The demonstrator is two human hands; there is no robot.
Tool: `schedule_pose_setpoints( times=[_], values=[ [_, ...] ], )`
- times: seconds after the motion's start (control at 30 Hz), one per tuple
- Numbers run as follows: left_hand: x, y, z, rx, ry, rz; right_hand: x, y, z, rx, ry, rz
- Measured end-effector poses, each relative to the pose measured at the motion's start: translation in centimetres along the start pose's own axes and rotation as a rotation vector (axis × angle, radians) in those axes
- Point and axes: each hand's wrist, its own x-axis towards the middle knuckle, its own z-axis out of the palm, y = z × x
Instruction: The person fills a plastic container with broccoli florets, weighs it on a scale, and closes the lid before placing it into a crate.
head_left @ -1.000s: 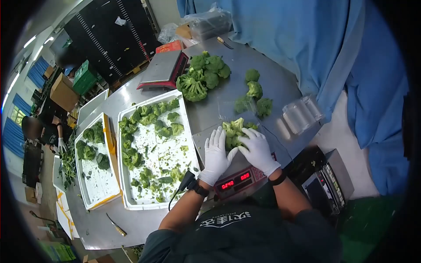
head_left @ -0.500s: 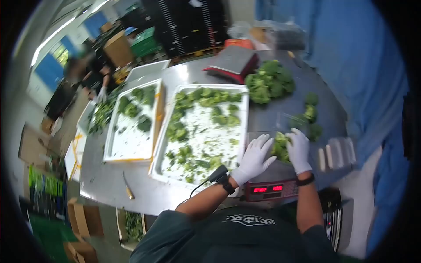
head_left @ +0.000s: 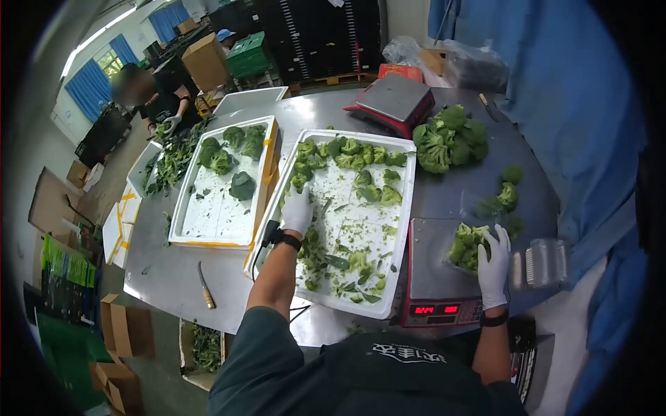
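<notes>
Standing by the steel table here, looking down from over the person's shoulders. Both hands are in white gloves. The right hand rests against a small pile of broccoli florets sitting on the platform of a red digital scale, right at the near right end of the table. The fingers are laid along the side of the pile, more cupping than clenching, so I can't really tell if it has a proper hold on any piece. The scale's red display is lit but too small for me to read.

The left hand is well apart from that, reaching into the big white tray in the middle, fingers curled down among the florets at the tray's left side. Whether it has actually pinched one, can't tell, the glove hides it.

Left of that tray is a second white tray with a few bigger heads in it. A knife lies on the table near its front edge. Further back there's another red scale with nothing on it, and a heap of whole broccoli heads just beside it. A stack of clear plastic containers sits just right of the near scale. Another person is at work at the far left end.
</notes>
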Motion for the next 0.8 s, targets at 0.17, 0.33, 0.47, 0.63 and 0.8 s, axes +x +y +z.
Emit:
schedule_pose_setpoints(
  times=[0.17,0.33,0.47,0.63,0.8],
  values=[
    [-0.3,0.1,1.6,0.006,0.046,0.123,-1.5,-0.4,-1.9,-0.050,0.084,0.026],
    [-1.3,-1.2,1.4,-0.143,0.240,0.071,-2.3,-1.3,-3.8,-0.042,0.140,0.045],
    [-2.0,-0.9,0.6,-0.146,0.180,-0.050,-2.7,-0.3,-3.9,0.074,0.166,0.081],
    [-0.9,-1.6,1.0,-0.112,0.175,0.029,-3.5,0.6,-4.0,0.051,0.148,0.082],
    [0.2,-0.7,-1.6,-0.088,-0.114,0.086,-3.8,0.3,-3.9,0.044,0.121,0.095]
  ],
)
